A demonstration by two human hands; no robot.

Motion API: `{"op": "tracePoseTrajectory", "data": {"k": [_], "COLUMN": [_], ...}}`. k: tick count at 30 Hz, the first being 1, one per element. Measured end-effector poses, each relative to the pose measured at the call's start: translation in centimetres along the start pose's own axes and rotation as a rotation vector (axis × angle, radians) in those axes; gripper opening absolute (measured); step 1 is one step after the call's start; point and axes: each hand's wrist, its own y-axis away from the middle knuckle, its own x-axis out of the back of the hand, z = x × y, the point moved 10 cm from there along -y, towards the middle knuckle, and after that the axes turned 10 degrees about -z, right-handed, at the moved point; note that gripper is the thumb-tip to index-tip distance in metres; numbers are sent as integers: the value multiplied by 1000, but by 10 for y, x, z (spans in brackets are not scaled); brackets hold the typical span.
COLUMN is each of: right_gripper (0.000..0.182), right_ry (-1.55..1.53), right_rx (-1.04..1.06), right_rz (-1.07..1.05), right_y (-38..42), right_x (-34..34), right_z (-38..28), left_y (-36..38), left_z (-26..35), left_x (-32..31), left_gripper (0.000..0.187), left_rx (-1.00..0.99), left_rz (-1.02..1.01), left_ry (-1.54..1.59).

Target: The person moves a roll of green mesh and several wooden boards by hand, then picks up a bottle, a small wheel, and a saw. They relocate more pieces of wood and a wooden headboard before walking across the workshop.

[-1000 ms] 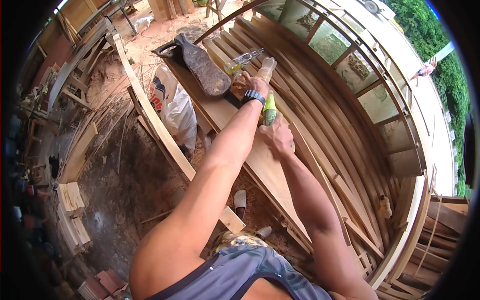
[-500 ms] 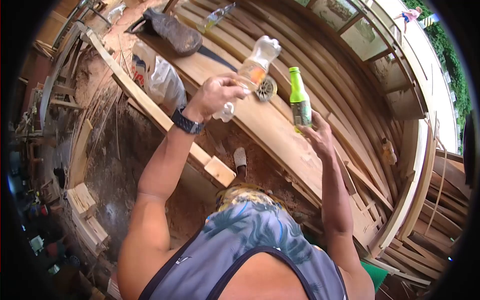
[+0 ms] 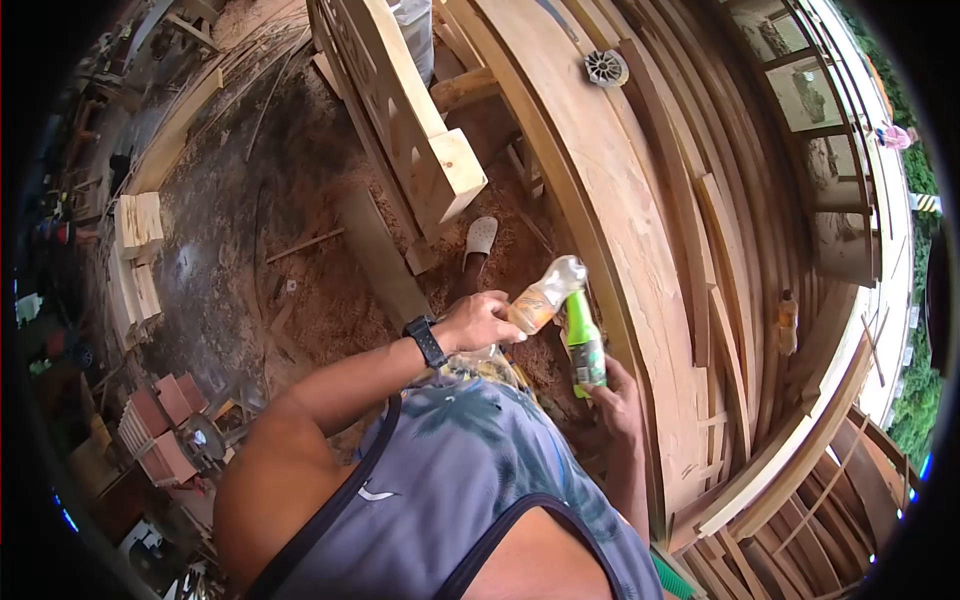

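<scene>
My left hand, with a black watch on its wrist, is closed around a clear plastic bottle with an orange label. That bottle tilts away from me, its ridged clear end pointing up and right. In my right hand is a green bottle with a dark label, gripped low, bright green neck upward. The green neck overlaps the clear bottle's side in this view. Both bottles are in front of my waist, beside the long plank's edge.
A wide wooden plank runs along my right, with a round spoked wheel on it. Another bottle stands among the stacked boards farther right. A thick wooden beam juts toward me at left, above a sawdust-covered floor.
Both hands have come down closer to my body, and the two bottles are now nearly together. My view has turned, so the plank and wheel appear farther right and the handsaw is out of sight.
</scene>
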Motion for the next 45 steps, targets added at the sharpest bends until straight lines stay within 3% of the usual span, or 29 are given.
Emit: {"op": "tracePoseTrajectory", "data": {"k": [2,3,5,7,9,10,11,13,15,16,18,21,23,24,25,26,27,28,30,31,32,34,35,36,39,40,41,43,45], "right_gripper": [55,49,31,25,33,33,33,29,28,28,27,26,28,29,29,33,38,38,44,44,43,40,37,36,33,36,40,52,52], "right_ry": [-100,-205,-334,-282,-197,-234,-274,96,-261,-286,-335,64,-131,-228,-239,-107,27,24,431,420,389,334,309,336,376,459,540,967,1073], "right_rx": [-48,-205,-445,-507,-603,-551,-468,-273,-442,-411,-578,38,-228,-359,-358,-307,-252,-245,-102,-109,-85,-15,18,135,292,337,373,475,328], "right_rz": [-56,-82,-7,-53,124,154,185,325,282,297,280,424,440,456,451,292,132,128,-35,-39,-84,-93,-68,38,266,355,444,868,911], "right_y": [-25,-36,-75,-100,-118,-125,-132,-150,-174,-185,-174,-249,-202,-171,-160,-159,-158,-149,-115,-100,-87,-73,-67,-66,-84,-97,-108,-114,-136], "right_x": [-5,-10,-2,-13,-10,-9,-7,16,22,27,27,100,76,57,53,44,31,26,-10,-14,-23,-27,-23,-11,35,54,70,94,116], "right_z": [76,111,218,252,267,272,265,220,294,286,292,409,338,286,286,280,265,250,176,150,120,42,3,-37,-124,-153,-176,-226,-243], "left_y": [-10,-29,-76,-228,-207,-190,-207,-227,-236,-240,-253,-278,-271,-261,-256,-245,-236,-229,-180,-132,-109,-67,-54,-51,-74,-89,-102,-138,-158], "left_z": [-42,-85,-157,-289,-244,-213,-218,-218,-223,-228,-235,-220,-139,-134,-150,-166,-151,-126,-78,-21,11,85,125,171,241,261,282,303,335], "left_x": [-2,-10,-32,-105,-89,-79,-87,-105,-126,-137,-164,-172,-167,-162,-150,-142,-126,-123,-113,-75,-70,-19,13,54,162,197,222,259,262], "left_gripper": [48,50,42,42,36,33,34,37,41,42,44,51,56,56,53,50,50,48,48,46,42,33,32,29,25,27,29,42,55], "left_rx": [191,330,401,125,357,470,473,435,452,467,467,368,-493,-484,-173,132,132,6,-196,203,-24,26,-55,-267,-349,-351,-359,-380,-550], "left_rz": [11,-15,57,-257,-246,-224,-200,-142,-136,-136,-132,-2,129,120,61,11,17,-125,-351,-451,-516,-623,-607,-487,-202,-51,51,196,272], "left_ry": [15,21,112,-587,-393,-302,-307,-339,-338,-340,-370,-540,-364,-373,-174,27,20,-139,-296,-449,30,167,232,109,22,-190,-292,-511,-710]}}
